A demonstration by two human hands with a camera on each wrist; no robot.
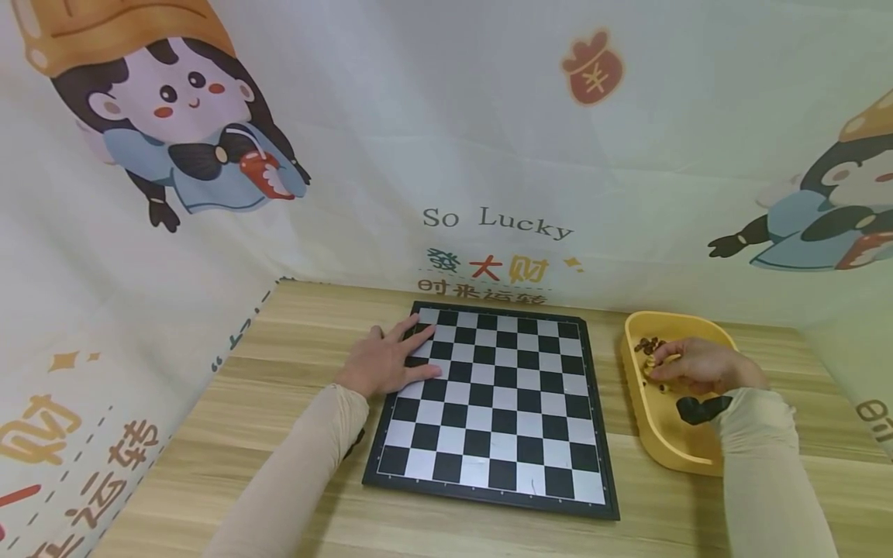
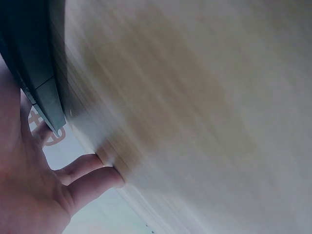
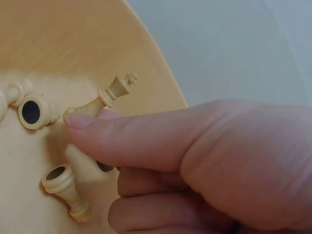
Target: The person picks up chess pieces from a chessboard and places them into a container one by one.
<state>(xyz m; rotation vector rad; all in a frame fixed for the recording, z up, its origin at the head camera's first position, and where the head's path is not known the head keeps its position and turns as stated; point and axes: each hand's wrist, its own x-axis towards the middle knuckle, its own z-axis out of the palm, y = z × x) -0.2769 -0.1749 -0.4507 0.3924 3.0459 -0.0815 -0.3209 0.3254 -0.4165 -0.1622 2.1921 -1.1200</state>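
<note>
A black-and-white chessboard (image 1: 498, 399) lies flat on the wooden table. My left hand (image 1: 380, 364) rests on its left edge, fingers spread over the squares; in the left wrist view two fingers (image 2: 97, 183) reach down to the table beside the dark board edge (image 2: 41, 78). Inside the yellow tray (image 1: 649, 434), my right hand (image 1: 705, 364) pinches a cream chess king (image 3: 117, 90) between thumb and fingers, its cross-topped end pointing away. Around it lie more cream chess pieces, one a tipped piece (image 3: 66, 190) with a black base pad.
Dark brown chess pieces (image 1: 650, 344) lie at the tray's far left end. Behind the table hangs a printed white cloth (image 1: 391, 155), which also runs along the left and right sides. Bare wood (image 1: 279, 341) extends left of the board.
</note>
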